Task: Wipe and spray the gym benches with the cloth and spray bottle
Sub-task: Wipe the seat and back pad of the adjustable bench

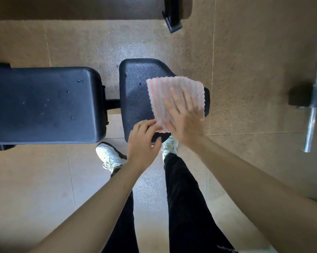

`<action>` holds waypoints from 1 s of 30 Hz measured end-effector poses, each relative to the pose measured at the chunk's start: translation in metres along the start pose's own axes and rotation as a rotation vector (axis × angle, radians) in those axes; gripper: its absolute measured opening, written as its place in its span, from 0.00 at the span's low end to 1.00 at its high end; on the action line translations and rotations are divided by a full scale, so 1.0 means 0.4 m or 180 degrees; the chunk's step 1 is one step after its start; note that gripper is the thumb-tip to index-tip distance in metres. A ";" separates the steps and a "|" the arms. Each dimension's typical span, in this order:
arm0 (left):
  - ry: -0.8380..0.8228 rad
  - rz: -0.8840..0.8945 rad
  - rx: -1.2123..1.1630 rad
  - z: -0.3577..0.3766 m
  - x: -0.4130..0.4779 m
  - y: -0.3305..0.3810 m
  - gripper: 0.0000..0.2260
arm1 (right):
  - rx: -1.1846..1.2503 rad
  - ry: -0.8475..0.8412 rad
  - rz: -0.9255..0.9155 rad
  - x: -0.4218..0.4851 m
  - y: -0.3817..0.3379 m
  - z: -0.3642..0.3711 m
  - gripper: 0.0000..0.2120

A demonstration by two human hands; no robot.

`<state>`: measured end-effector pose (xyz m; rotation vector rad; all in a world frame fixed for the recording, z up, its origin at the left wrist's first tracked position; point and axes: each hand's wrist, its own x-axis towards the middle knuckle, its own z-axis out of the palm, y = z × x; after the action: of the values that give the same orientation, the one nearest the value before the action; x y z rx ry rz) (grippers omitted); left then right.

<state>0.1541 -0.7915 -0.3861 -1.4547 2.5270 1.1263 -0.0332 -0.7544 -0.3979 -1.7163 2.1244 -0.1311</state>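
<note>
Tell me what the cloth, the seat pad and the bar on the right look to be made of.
The cloth: soft textile, perhaps microfibre, matte, with ribbed pink-and-white stripes and a wavy edge. The seat pad: probably black vinyl or faux leather; pebbled grain, slight sheen. The bar: bare metal, likely polished or chromed steel; bright streaked reflections.

- The black seat pad carries a pink striped cloth, spread flat over its right edge.
- The long back pad beside it bears small specks.
</note>
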 end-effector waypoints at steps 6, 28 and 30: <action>0.0325 -0.1282 -0.0126 -0.024 -0.040 -0.040 0.30 | -0.0850 -0.0518 -0.0087 0.077 0.109 0.031 0.36; 0.0031 -0.1596 -0.1684 -0.050 -0.065 -0.106 0.41 | -0.0742 -0.0532 -0.1014 -0.046 -0.109 0.167 0.37; 0.0016 -0.1613 -0.1737 -0.060 -0.064 -0.105 0.40 | -0.0718 -0.0511 -0.1143 -0.064 -0.128 0.181 0.36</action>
<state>0.2081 -0.7996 -0.3834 -2.0386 1.7347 1.7548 0.0441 -0.7294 -0.4414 -2.1491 1.7546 0.1476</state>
